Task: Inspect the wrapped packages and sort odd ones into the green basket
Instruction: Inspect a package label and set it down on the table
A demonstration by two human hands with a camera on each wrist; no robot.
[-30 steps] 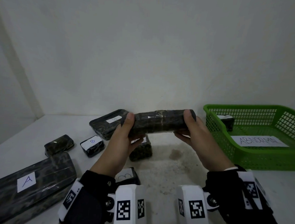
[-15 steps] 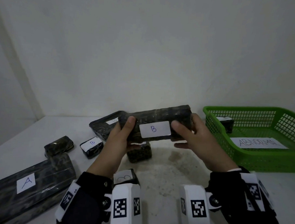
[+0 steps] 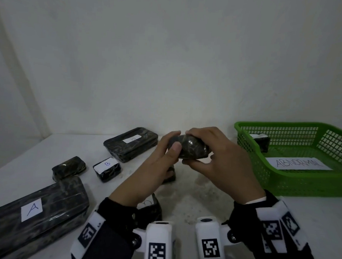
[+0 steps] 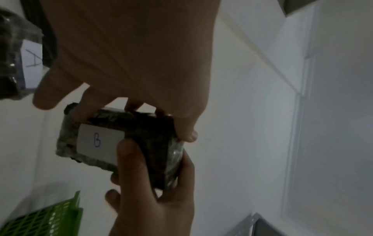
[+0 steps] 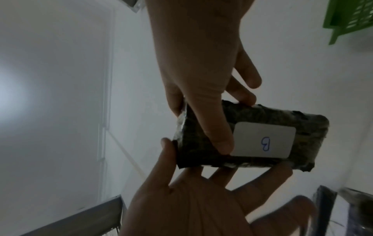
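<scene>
Held in the air above the counter [image 3: 192, 198], at 9 o'clock from the green basket [image 3: 281, 183], the wrapped package [image 3: 189, 149] is pinched end-on between the left hand [image 3: 154, 167] and right hand [image 3: 219, 161]. Its glossy film looks slippery, so turning it on fingertips alone could drop it. It is a dark mottled block, with a white "B" label [image 4: 98, 142] facing away.

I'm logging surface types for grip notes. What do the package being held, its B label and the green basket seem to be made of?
Held package: dark mottled wrap under what looks like clear glossy film; highlights glint on it. Contents unseen.
B label: matte white paper or sticker, rounded corners, handwritten letter.
Green basket: probably moulded plastic, with uniform colour and lattice walls.
</scene>
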